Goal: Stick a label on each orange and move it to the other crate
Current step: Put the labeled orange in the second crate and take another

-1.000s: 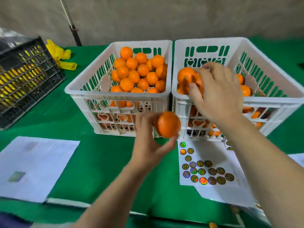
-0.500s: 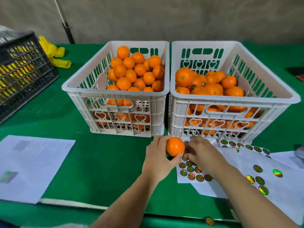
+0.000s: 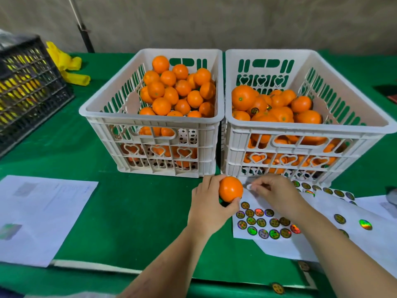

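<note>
Green table [image 3: 133, 211], two white crates side by side mid-table. Near the front edge, left hand [image 3: 211, 208] gripping an orange [image 3: 230, 188]; right hand [image 3: 277, 193] pinching a label [image 3: 249, 186] beside it, over the sticker sheet [image 3: 264, 224]. Bare green left of the hands.

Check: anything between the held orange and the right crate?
Only the right crate's near wall, which the orange in the left hand must be lifted over. The space above its rim is open. The right hand sits beside the orange.
</note>
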